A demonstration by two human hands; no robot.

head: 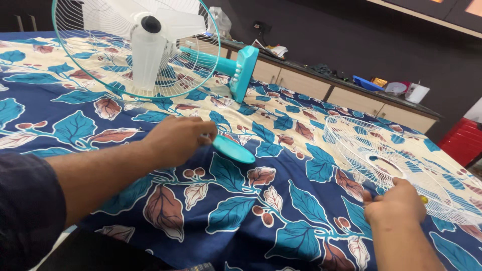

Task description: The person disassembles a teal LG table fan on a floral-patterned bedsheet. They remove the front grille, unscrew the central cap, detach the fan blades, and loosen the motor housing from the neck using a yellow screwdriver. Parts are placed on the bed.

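I'm seeing left hand (178, 140) gripping teal oval cap (232, 149), fingers curled round its near end, mid bed (281, 221). Right hand (396, 203) closing on rim of loose white fan guard (401, 160), near bed's right edge; small yellow bit under fingers, can't identify. Fan body (145, 50) lying at far-left corner.

Two fan grilles (396, 155), one teal cap (233, 149)
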